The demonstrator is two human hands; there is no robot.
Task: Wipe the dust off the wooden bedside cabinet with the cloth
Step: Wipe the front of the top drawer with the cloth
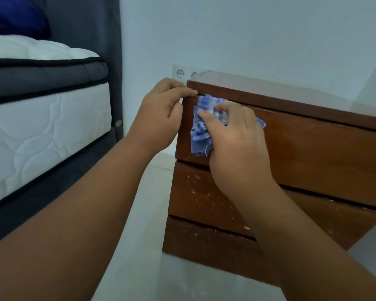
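Observation:
The wooden bedside cabinet (313, 153) stands on the floor against the wall, its brown slatted front facing me with white specks on the lower slats. My right hand (237, 144) presses a crumpled blue-and-white checked cloth (201, 135) against the top slat near the cabinet's left edge. My left hand (161, 111) grips the cabinet's upper left corner, its fingers curled over the edge of the top board.
A bed with a white quilted mattress (41, 127) and dark grey frame (109, 40) stands to the left. Two white wall sockets (180, 73) sit just behind the cabinet's corner. Pale floor tiles (152, 213) run between bed and cabinet.

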